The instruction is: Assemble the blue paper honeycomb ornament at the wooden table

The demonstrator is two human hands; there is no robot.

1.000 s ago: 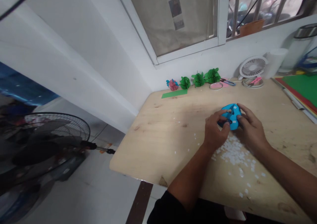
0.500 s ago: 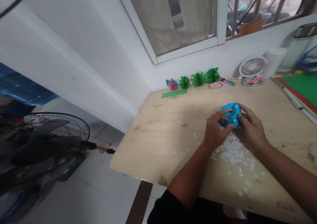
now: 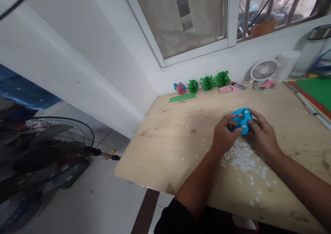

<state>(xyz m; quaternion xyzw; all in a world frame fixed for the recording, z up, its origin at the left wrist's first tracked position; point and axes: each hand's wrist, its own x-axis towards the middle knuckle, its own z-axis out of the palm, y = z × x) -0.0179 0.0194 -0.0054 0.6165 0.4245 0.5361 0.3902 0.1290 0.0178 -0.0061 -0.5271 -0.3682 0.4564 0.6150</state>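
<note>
Between my two hands is a blue folded paper piece [image 3: 244,123], raised above the wooden table, with small white squares stuck on its face. My left hand [image 3: 224,134] is closed on its left side, fingers curled into the paper and thumb at the lower edge. On the opposite side my right hand [image 3: 263,134] pinches it, thumb in front and fingers at the upper edge. Many small white squares [image 3: 243,158] lie scattered on the table below both hands.
Several green paper figures [image 3: 207,83] and a pink-and-blue one [image 3: 180,88] line the wall behind a green strip [image 3: 182,97]. At right stand a small white fan [image 3: 264,70], tape rolls [image 3: 263,86] and stacked coloured paper [image 3: 317,92]. A large fan [image 3: 59,140] stands left.
The blue paper has tilted slightly, showing more of its front face and the white squares on it. Both hands keep hold and barely shift.
</note>
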